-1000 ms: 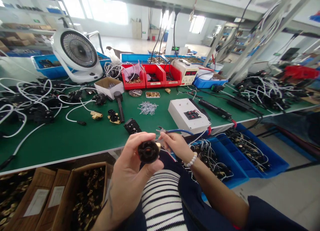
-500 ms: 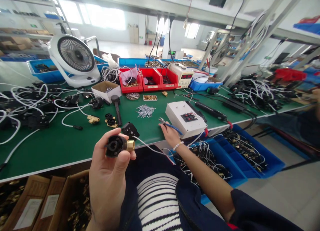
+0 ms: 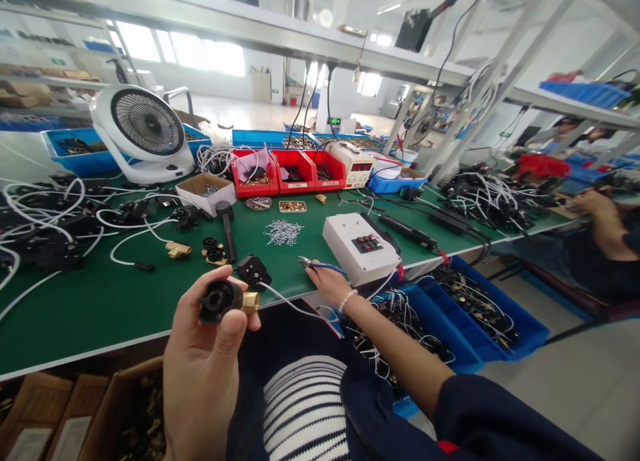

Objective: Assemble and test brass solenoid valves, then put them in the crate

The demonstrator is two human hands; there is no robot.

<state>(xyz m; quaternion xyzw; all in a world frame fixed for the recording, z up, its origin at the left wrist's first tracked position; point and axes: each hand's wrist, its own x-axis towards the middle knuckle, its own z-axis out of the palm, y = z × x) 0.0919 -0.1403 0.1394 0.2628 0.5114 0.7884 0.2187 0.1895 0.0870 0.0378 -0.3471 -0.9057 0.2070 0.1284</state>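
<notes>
Raised in front of the bench edge, my left hand [image 3: 207,361] grips a brass valve fitting with a round black cap [image 3: 220,301], its brass end pointing right. My right hand [image 3: 329,284] is closed around blue-handled pliers [image 3: 327,268], low over the green bench with the jaws toward the left. Between the hands, a black box-shaped part [image 3: 253,271] with a white cable rests on the bench. A pile of small silver clips [image 3: 283,232] lies beyond the pliers. Left of it are a black mallet-like tool [image 3: 227,231] and several black-and-brass fittings [image 3: 214,251].
A white box with terminals [image 3: 361,248] stands right of my right hand, near a black electric screwdriver [image 3: 407,231]. Red bins [image 3: 295,184] and a white fan [image 3: 145,134] stand farther back. Blue crates [image 3: 460,358] sit below the right edge. A co-worker's hand [image 3: 597,204] is at far right.
The camera view has tilted up and turned slightly right. Both hands keep hold of the fitting and the pliers; the pliers have shifted slightly toward the left hand.
</notes>
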